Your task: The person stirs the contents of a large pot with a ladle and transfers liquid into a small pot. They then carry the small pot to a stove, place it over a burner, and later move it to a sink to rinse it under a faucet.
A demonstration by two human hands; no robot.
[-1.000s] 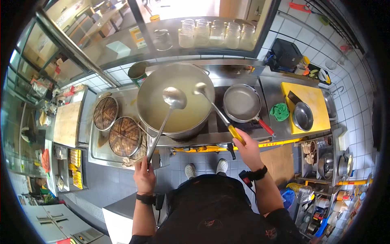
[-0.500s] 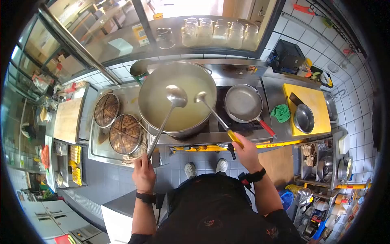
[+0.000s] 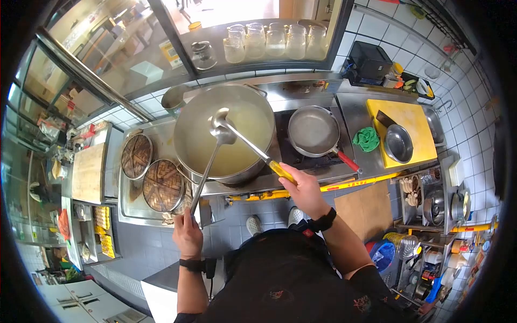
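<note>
A large metal pot (image 3: 184, 132) of pale, cloudy liquid stands on the stove in the middle. My left hand (image 3: 187, 236) is closed around the end of a long-handled metal ladle (image 3: 205, 180), whose wide bowl is over the pot. In my right hand (image 3: 306, 192) is a smaller ladle (image 3: 249, 143), gripped by its yellow handle. The smaller ladle's bowl overlaps the wider one in this view, above the liquid. Just right of the pot, a frying pan (image 3: 314, 131) with a red handle sits on a burner.
Two round woven steamers (image 3: 162, 185) lie at the left of the pot. To the right are a green cloth (image 3: 367, 139) and a yellow cutting board (image 3: 419, 121) carrying a cleaver (image 3: 385, 119) and metal bowl (image 3: 398, 144). Glass jugs (image 3: 276, 42) line the window ledge.
My right hand has moved left, bringing the smaller ladle across to the wide ladle's bowl. The wide bowl has shifted slightly left and down in view. The camera view has shifted a little.
</note>
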